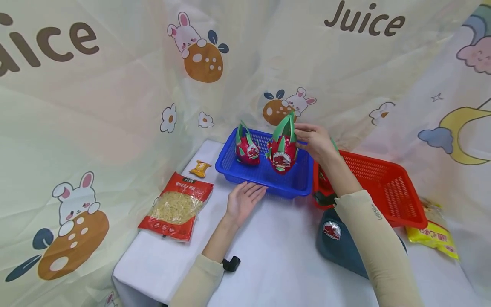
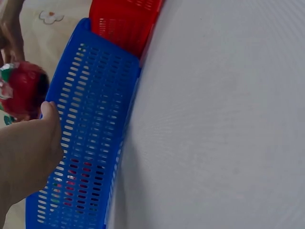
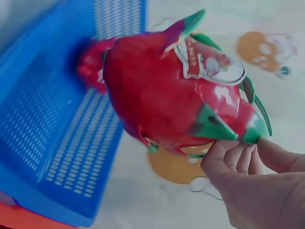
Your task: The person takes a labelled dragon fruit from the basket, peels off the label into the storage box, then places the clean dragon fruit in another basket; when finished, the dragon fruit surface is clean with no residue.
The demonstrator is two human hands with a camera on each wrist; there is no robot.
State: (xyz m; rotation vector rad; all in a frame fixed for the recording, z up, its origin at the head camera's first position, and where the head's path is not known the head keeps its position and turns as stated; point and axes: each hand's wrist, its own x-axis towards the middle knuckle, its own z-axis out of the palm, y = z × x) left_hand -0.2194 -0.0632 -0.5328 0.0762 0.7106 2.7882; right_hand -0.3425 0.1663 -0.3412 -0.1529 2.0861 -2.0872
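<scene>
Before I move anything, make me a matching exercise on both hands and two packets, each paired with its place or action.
1. Right hand
2. Left hand
3. Small orange packet
4. Yellow bag

A. Partly hidden by the red basket
B. At the near side of the blue basket
C. Just beyond the red food bag
D. Pinching the green leaves of a dragon fruit

Pairs: 1-D, 2-B, 3-C, 4-A
</scene>
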